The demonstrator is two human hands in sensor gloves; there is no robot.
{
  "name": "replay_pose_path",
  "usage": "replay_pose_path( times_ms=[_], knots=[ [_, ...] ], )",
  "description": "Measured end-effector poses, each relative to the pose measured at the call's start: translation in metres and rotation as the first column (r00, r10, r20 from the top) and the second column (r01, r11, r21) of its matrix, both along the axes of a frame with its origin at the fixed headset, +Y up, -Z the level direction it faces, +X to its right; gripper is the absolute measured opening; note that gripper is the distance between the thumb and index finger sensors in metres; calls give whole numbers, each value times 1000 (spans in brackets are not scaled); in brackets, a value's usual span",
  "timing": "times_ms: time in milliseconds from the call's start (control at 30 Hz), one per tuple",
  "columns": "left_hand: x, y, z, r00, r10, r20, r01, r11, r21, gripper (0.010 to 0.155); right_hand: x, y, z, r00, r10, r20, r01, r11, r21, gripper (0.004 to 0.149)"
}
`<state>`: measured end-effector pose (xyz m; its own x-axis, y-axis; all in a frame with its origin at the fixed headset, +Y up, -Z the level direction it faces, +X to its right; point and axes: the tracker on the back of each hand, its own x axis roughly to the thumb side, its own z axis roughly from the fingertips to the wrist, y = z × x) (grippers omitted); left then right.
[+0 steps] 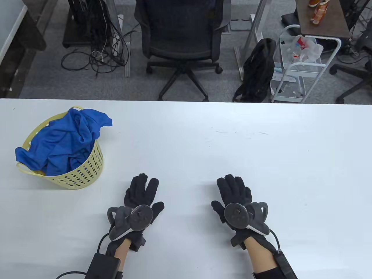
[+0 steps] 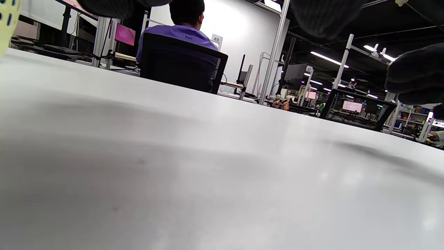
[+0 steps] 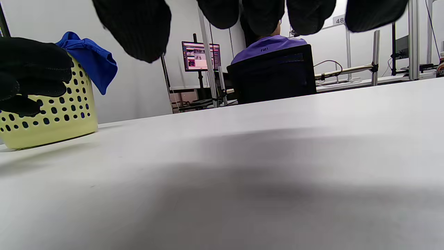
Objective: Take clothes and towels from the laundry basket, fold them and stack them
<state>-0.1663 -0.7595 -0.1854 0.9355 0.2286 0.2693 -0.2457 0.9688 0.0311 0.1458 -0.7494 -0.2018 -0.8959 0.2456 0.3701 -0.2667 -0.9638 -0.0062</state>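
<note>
A pale yellow perforated laundry basket point(image 1: 84, 171) stands on the white table point(image 1: 221, 151) at the left, with crumpled blue cloth point(image 1: 64, 142) filling it and hanging over its rim. My left hand point(image 1: 142, 191) lies flat on the table near the front, to the right of the basket, fingers straight and empty. My right hand point(image 1: 235, 189) lies flat further right, also empty. In the right wrist view the basket point(image 3: 52, 121) and blue cloth point(image 3: 90, 62) show at the left, beyond my gloved fingertips point(image 3: 138, 27).
Beyond the table's far edge stand a black office chair point(image 1: 180, 43), a black backpack point(image 1: 258, 69) and a white wire cart point(image 1: 302, 66). A seated person in a purple shirt point(image 2: 180, 31) appears in the wrist views.
</note>
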Motion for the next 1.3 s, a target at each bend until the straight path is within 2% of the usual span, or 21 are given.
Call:
replay_pose_path(
  times_ms=[433,633,700,733,800,833,867,900,933,967,1000,1033,1067,1100,1133,1167,1200,1233,1267,1300],
  knots=[
    [2,0,2,1000,-12,4,12,1000,-7,90,3,1,-1,1000,-9,16,9,1000,-5,78],
    [-8,2,-3,998,-20,-60,20,1000,-4,88,4,1,0,1000,-2,22,3,1000,-9,77],
    [-15,18,-6,991,-27,-128,29,999,15,81,5,2,-1,1000,-9,26,9,1000,-9,77],
    [-22,36,-10,984,0,-180,10,998,58,74,6,3,-1,999,-15,28,16,1000,-8,77],
    [-41,80,-17,948,97,-304,-43,983,178,65,8,6,-1,999,-30,31,30,1000,0,77],
    [-60,112,-26,913,133,-386,-46,973,226,57,9,7,0,999,-37,34,37,999,5,77],
    [-75,133,-36,873,129,-469,-29,976,215,53,9,8,0,999,-38,35,38,999,7,77],
    [-85,144,-44,843,119,-524,-21,982,190,51,9,8,1,999,-37,35,37,999,8,77],
    [-103,160,-62,793,59,-607,0,995,97,51,9,9,2,999,-37,36,36,999,11,77],
    [-116,169,-77,754,-23,-657,28,1000,-2,53,9,9,2,999,-36,36,36,999,13,77],
    [-134,175,-100,685,-171,-708,76,984,-163,58,8,10,2,999,-35,34,34,999,17,77],
    [-148,177,-120,630,-305,-714,115,946,-302,69,7,11,2,999,-33,30,32,999,21,77],
    [-159,174,-133,597,-391,-700,134,909,-394,83,6,11,3,999,-32,28,31,999,25,77],
    [-171,167,-147,579,-475,-662,142,859,-493,89,5,12,3,999,-29,24,28,999,31,77],
    [-179,161,-155,573,-516,-637,134,826,-548,94,5,12,3,999,-26,22,25,999,32,77],
    [-188,150,-162,533,-561,-633,107,787,-608,98,4,12,3,1000,-21,23,20,999,34,77],
    [-195,140,-166,511,-576,-638,69,767,-637,96,4,12,3,1000,-19,23,18,999,36,77],
    [-200,132,-169,505,-564,-654,32,769,-639,74,5,13,3,1000,-17,26,16,999,39,76],
    [-201,131,-166,458,-532,-712,41,813,-580,52,7,13,3,999,-20,33,19,999,44,75],
    [-203,134,-168,490,-497,-717,23,829,-559,49,8,13,3,999,-28,39,26,998,49,75]
  ],
)
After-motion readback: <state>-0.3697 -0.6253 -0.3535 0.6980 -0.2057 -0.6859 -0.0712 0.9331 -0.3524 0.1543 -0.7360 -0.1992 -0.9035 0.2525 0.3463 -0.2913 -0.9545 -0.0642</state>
